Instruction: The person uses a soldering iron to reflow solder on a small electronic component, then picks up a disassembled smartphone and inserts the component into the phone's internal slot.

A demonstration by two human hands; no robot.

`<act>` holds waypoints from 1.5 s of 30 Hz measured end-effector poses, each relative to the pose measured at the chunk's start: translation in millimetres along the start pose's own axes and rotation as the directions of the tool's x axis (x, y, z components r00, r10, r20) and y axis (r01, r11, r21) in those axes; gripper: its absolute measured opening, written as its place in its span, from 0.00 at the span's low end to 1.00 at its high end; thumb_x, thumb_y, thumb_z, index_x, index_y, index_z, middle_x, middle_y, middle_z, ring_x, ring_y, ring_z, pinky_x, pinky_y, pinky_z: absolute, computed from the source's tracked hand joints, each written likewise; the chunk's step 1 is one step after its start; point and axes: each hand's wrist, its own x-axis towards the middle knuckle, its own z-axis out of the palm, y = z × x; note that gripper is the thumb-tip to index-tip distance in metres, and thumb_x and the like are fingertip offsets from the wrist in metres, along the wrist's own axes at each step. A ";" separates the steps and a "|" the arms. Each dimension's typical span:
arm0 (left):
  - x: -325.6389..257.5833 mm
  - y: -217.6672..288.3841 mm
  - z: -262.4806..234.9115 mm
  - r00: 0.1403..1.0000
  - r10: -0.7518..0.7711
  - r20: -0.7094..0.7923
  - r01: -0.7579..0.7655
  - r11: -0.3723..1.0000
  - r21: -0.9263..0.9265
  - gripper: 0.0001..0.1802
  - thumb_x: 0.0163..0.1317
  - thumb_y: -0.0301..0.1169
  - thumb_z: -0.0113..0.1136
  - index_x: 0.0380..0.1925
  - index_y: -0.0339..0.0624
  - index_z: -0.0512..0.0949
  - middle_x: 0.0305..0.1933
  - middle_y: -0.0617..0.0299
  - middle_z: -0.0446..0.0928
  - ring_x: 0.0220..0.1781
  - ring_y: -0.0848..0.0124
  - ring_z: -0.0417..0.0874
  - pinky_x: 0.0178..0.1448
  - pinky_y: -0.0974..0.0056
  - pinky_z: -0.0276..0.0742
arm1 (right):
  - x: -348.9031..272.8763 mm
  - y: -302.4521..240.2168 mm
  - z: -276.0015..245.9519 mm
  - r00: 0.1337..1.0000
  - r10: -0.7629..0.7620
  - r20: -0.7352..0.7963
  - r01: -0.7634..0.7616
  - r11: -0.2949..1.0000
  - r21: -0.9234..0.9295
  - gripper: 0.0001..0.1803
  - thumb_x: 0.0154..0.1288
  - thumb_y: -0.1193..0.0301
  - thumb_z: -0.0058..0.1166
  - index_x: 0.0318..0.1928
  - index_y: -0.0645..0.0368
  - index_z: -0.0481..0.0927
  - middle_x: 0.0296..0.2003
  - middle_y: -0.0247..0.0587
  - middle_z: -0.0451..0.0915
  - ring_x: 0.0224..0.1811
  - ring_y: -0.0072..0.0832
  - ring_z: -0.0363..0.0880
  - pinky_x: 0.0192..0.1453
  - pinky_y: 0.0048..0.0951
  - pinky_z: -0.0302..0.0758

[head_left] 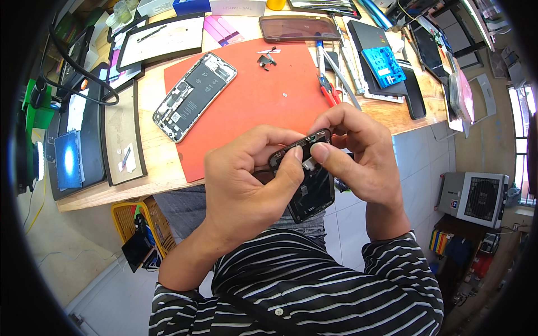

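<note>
Above my lap, just off the table's front edge, both hands grip a black phone screen assembly (311, 196) with its inner side facing up. My left hand (252, 173) holds its left edge, the thumb pressed near the top end. From the right, my right hand (361, 159) closes on the same end, its thumb tip close to the left one. A small pale part shows just below the thumbs. On the orange mat (252, 120) lies an opened phone body (195, 96), its battery and boards exposed. Small black parts (267, 60) sit at the mat's far side.
Red-handled pliers (328, 89) lie at the mat's right edge, near a blue tray (383, 66). A brown phone case (300, 28) is at the back. Trays and a black cable (70, 70) crowd the left. A yellow basket (159, 224) stands below the table.
</note>
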 end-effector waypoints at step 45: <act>-3.8 -2.0 1.9 0.998 0.011 0.060 -0.003 0.990 -0.142 0.09 0.71 0.18 0.58 0.49 0.26 0.79 0.40 0.58 0.86 0.38 0.84 0.82 0.38 0.78 0.77 | 2.7 1.8 -2.0 0.998 0.049 -0.028 -0.041 0.971 0.235 0.07 0.67 0.78 0.64 0.43 0.67 0.82 0.35 0.31 0.81 0.37 0.13 0.80 0.40 0.16 0.80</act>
